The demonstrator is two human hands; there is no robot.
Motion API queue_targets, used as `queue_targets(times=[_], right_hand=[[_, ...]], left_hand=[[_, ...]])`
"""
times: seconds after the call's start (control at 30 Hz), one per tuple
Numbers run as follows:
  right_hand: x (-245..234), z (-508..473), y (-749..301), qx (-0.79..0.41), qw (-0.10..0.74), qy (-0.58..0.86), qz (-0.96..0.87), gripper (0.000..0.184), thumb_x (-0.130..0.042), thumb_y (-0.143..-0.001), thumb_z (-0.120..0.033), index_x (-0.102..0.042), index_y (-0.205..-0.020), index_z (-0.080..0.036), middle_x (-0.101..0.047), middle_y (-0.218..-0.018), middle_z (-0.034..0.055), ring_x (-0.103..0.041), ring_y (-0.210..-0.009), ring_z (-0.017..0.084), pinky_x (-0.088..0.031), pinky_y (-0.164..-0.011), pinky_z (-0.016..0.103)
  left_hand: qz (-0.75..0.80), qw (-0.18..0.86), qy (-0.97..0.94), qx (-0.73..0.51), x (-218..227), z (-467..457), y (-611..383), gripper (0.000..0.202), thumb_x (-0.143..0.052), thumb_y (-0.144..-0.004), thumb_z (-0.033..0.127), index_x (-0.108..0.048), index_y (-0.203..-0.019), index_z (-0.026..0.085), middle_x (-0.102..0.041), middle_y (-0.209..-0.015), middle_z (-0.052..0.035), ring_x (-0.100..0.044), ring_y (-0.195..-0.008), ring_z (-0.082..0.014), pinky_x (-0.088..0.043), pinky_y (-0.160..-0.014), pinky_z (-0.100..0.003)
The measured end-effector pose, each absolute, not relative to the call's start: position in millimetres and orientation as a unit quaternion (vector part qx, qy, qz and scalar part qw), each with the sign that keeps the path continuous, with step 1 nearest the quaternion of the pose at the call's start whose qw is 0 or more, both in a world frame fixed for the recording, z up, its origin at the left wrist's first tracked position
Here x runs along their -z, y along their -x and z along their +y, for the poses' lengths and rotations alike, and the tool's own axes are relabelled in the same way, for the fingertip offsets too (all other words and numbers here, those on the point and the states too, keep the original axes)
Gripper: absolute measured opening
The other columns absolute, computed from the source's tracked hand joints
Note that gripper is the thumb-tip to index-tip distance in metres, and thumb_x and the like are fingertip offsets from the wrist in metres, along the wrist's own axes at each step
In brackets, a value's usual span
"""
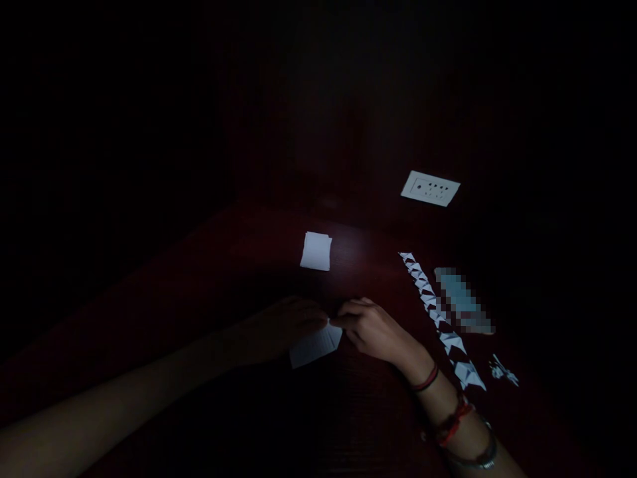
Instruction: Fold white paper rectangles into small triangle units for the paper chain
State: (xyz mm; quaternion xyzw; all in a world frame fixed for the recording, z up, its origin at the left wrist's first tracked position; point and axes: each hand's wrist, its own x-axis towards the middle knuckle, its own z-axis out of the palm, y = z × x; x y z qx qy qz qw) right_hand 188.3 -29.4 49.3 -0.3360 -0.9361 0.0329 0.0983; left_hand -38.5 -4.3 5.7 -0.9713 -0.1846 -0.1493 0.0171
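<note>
A white sheet of paper [316, 349] with faint lines lies slanted on the dark table between my hands, its right end cut to a point by folds. My left hand [299, 316] is in deep shadow and holds the sheet along its upper edge. My right hand [371, 329] has its fingers closed at the sheet's upper right corner, where both hands' fingertips nearly meet. Part of the sheet is hidden under the left fingers. Beyond the hands sits a small stack of white paper [316, 251].
A row of several folded white paper pieces [426, 292] runs down the table on the right. Beside it are a blurred-out bluish object [464, 300] and a cluster of small white bits [502, 370]. A white wall socket [430, 188] shows behind. The surroundings are very dark.
</note>
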Motion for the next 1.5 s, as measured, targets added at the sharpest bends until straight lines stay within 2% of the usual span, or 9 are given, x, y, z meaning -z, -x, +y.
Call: queue_targets(times=[0.23, 0.53, 0.7, 0.83, 0.93, 1.1, 1.27, 1.37, 1.5], right_hand=[[-52.4, -29.5, -190.6, -0.05, 0.077, 0.352, -0.931, 0.02, -0.048, -0.079, -0.01, -0.065, -0.084, -0.019, -0.059, -0.085, 0.0024, -0.05, -0.086, 0.015, -0.034, -0.085, 0.03], [-63.2, -31.1, -206.5, -0.026, 0.036, 0.381, -0.923, 0.019, -0.05, -0.073, -0.008, -0.064, -0.077, -0.018, -0.059, -0.081, 0.002, -0.05, -0.084, 0.017, -0.035, -0.082, 0.033], [-62.5, -35.4, -200.8, -0.015, 0.091, 0.403, -0.91, 0.025, -0.045, -0.082, -0.015, -0.059, -0.102, -0.02, -0.057, -0.096, 0.0043, -0.048, -0.09, 0.017, -0.035, -0.084, 0.033], [-57.3, -38.6, -196.1, -0.026, 0.082, 0.392, -0.916, 0.027, -0.045, -0.085, -0.03, -0.057, -0.108, -0.022, -0.056, -0.103, 0.0043, -0.047, -0.095, 0.018, -0.035, -0.086, 0.036], [-52.6, -37.4, -196.9, -0.015, 0.068, 0.408, -0.91, 0.029, -0.044, -0.086, -0.031, -0.056, -0.111, -0.024, -0.054, -0.108, 0.0053, -0.045, -0.099, 0.02, -0.035, -0.087, 0.039], [-48.9, -34.1, -196.8, 0.001, 0.062, 0.438, -0.897, 0.033, -0.04, -0.087, -0.035, -0.05, -0.117, -0.029, -0.051, -0.116, 0.0049, -0.041, -0.104, 0.023, -0.033, -0.088, 0.046], [-47.8, -32.1, -195.0, 0.0, 0.052, 0.439, -0.897, 0.041, -0.039, -0.085, -0.044, -0.046, -0.122, -0.028, -0.048, -0.121, 0.0063, -0.039, -0.108, 0.025, -0.036, -0.085, 0.044], [-48.1, -30.6, -197.9, 0.001, 0.058, 0.449, -0.892, 0.046, -0.039, -0.084, -0.047, -0.044, -0.124, -0.024, -0.047, -0.123, 0.0083, -0.038, -0.109, 0.025, -0.035, -0.086, 0.045], [-48.5, -31.0, -204.0, -0.005, 0.058, 0.469, -0.881, 0.058, -0.04, -0.079, -0.056, -0.044, -0.123, -0.018, -0.047, -0.121, 0.0123, -0.04, -0.107, 0.027, -0.036, -0.086, 0.047]], left_hand=[[-0.193, 0.008, 0.971, 0.139, -9.5, -6.0, 39.8, 0.039, -0.046, -0.083, 0.01, -0.042, -0.121, 0.021, -0.05, -0.121, -0.0041, -0.041, -0.111, -0.0198, -0.028, -0.094, -0.036], [-0.22, 0.031, 0.963, 0.152, -8.6, -8.4, 36.3, 0.038, -0.046, -0.083, 0.008, -0.044, -0.118, 0.021, -0.051, -0.117, -0.004, -0.042, -0.109, -0.0204, -0.031, -0.093, -0.036], [-0.256, 0.038, 0.949, 0.181, -5.6, -11.6, 35.0, 0.036, -0.043, -0.084, 0.011, -0.045, -0.119, 0.02, -0.048, -0.117, -0.0078, -0.041, -0.109, -0.0223, -0.035, -0.091, -0.037], [-0.261, -0.014, 0.95, 0.172, -11.6, -14.8, 38.6, 0.042, -0.051, -0.082, 0.029, -0.043, -0.122, 0.02, -0.046, -0.116, -0.0102, -0.043, -0.107, -0.0244, -0.038, -0.089, -0.039], [-0.252, -0.027, 0.954, 0.162, -16.1, -17.5, 42.1, 0.045, -0.052, -0.081, 0.039, -0.043, -0.122, 0.023, -0.043, -0.12, -0.0105, -0.04, -0.11, -0.0265, -0.038, -0.09, -0.042], [-0.186, -0.043, 0.969, 0.154, -20.5, -19.5, 44.2, 0.054, -0.051, -0.081, 0.043, -0.036, -0.128, 0.021, -0.032, -0.134, -0.011, -0.027, -0.123, -0.0271, -0.03, -0.098, -0.042], [-0.18, -0.02, 0.974, 0.139, -23.8, -15.4, 44.9, 0.05, -0.05, -0.082, 0.042, -0.038, -0.126, 0.022, -0.044, -0.127, -0.0076, -0.029, -0.123, -0.0256, -0.02, -0.102, -0.044], [-0.176, -0.002, 0.974, 0.141, -21.5, -14.1, 45.4, 0.045, -0.052, -0.081, 0.041, -0.043, -0.123, 0.025, -0.047, -0.123, -0.0063, -0.033, -0.119, -0.0251, -0.021, -0.101, -0.044], [-0.181, 0.025, 0.969, 0.163, -15.1, -16.0, 45.0, 0.046, -0.053, -0.081, 0.041, -0.043, -0.124, 0.027, -0.039, -0.13, -0.0082, -0.03, -0.121, -0.0268, -0.026, -0.098, -0.044]])
